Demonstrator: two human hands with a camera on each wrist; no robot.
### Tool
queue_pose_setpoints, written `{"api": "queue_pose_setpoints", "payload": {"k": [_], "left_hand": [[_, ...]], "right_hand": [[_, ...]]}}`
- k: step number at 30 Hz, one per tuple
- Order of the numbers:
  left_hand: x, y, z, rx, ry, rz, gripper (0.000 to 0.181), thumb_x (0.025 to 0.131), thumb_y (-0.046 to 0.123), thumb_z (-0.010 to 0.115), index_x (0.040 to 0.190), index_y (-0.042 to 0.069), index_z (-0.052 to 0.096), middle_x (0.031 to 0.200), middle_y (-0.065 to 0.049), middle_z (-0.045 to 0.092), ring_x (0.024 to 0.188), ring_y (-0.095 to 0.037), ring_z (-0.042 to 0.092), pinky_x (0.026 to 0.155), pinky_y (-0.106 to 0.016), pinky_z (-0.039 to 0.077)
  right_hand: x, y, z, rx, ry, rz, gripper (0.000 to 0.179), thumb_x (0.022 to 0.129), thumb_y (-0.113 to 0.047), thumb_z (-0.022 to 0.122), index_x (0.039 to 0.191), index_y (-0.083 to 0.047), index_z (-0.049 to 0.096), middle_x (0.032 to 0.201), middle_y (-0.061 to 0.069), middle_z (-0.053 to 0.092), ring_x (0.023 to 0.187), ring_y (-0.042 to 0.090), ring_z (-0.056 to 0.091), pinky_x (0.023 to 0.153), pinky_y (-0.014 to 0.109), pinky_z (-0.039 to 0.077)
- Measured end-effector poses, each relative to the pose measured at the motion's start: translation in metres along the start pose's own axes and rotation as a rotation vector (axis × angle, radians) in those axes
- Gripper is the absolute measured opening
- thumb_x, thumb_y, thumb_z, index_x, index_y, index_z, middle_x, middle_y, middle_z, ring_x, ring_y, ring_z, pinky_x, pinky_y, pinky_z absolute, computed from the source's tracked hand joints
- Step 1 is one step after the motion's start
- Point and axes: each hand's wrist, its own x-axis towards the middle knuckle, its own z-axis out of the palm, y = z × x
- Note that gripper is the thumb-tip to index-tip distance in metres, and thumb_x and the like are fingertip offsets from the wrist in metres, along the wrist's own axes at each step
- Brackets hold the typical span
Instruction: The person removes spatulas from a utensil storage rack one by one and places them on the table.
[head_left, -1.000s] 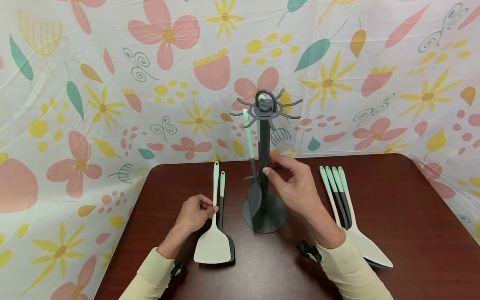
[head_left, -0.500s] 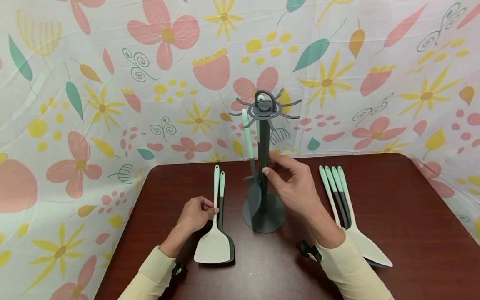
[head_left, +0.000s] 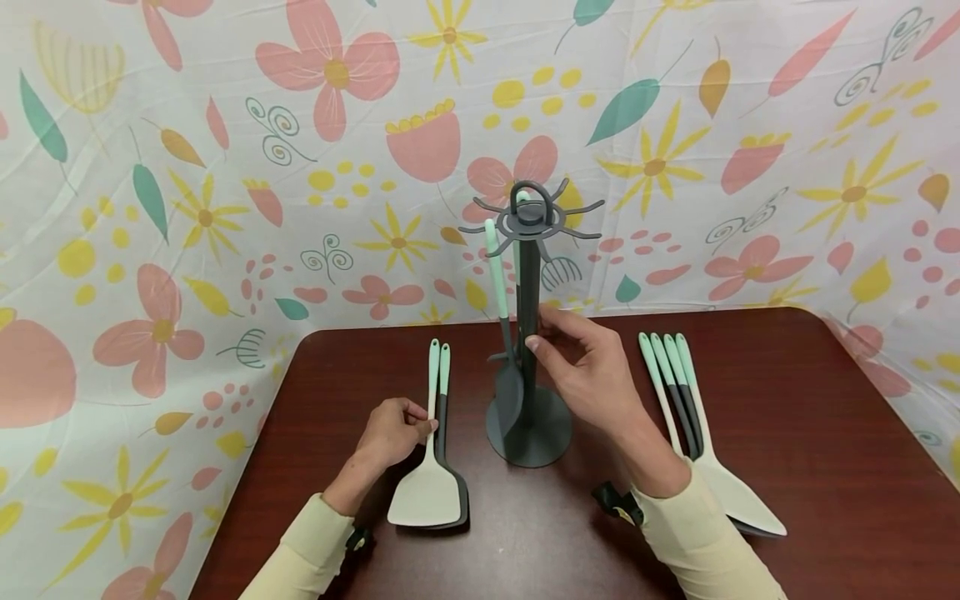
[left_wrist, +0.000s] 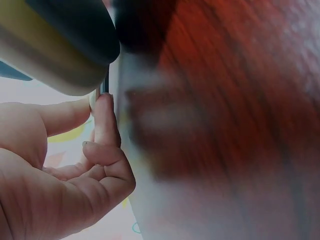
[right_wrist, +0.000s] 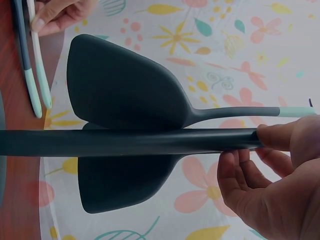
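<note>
My left hand (head_left: 390, 432) pinches a white turner (head_left: 426, 496) by its shaft between thumb and finger; its mint handle points away from me. A dark grey turner (head_left: 444, 404) lies under and just right of it. In the left wrist view the blades (left_wrist: 55, 55) show large above the pinching fingers. My right hand (head_left: 588, 367) grips the post (head_left: 528, 287) of an upright dark grey utensil stand, thumb in front, fingers behind. Two dark turners (right_wrist: 120, 80) with mint handles hang on the stand's far and left side, one partly hidden behind the post.
On the right of the brown table (head_left: 810, 392), several mint-handled utensils (head_left: 678, 375) lie side by side, white and dark, partly covered by my right sleeve. The stand's round base (head_left: 551, 446) rests mid-table under curved hooks (head_left: 577, 233). A floral cloth (head_left: 315, 192) hangs behind.
The white turner's handle end has tipped down toward the table, now beside the dark turner's handle end. My left hand has lowered slightly with it. My right hand has stayed on the post.
</note>
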Motion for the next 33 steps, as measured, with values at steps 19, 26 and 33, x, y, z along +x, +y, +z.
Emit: {"api": "queue_pose_setpoints", "payload": {"k": [19, 26, 33], "left_hand": [[0.0029, 0.0015, 0.0004, 0.065, -0.015, -0.026, 0.020, 0.099, 0.024, 0.078, 0.103, 0.005, 0.072, 0.083, -0.004, 0.070, 0.073, -0.015, 0.072, 0.064, -0.032, 0.053], [0.0028, 0.0038, -0.0015, 0.091, -0.033, -0.023, 0.019, 0.100, 0.024, 0.078, 0.101, 0.006, 0.070, 0.080, -0.004, 0.069, 0.070, -0.017, 0.067, 0.063, -0.032, 0.052], [0.0037, 0.0025, -0.0024, 0.101, -0.047, -0.030, 0.020, 0.099, 0.025, 0.078, 0.101, 0.007, 0.070, 0.078, -0.004, 0.069, 0.069, -0.017, 0.066, 0.064, -0.032, 0.052]], "right_hand": [[0.0002, 0.0010, 0.0001, -0.001, 0.001, -0.024, 0.039, 0.099, 0.002, 0.072, 0.134, -0.015, 0.075, 0.118, 0.006, 0.077, 0.098, 0.023, 0.074, 0.082, 0.026, 0.062], [0.0013, -0.0004, 0.0000, 0.016, -0.011, -0.029, 0.039, 0.099, 0.001, 0.073, 0.133, -0.017, 0.075, 0.116, 0.006, 0.077, 0.096, 0.033, 0.074, 0.081, 0.028, 0.063], [0.0018, -0.0005, 0.0001, 0.007, -0.004, -0.017, 0.039, 0.099, 0.002, 0.072, 0.135, -0.014, 0.074, 0.116, 0.007, 0.077, 0.098, 0.024, 0.074, 0.082, 0.027, 0.062]]}}
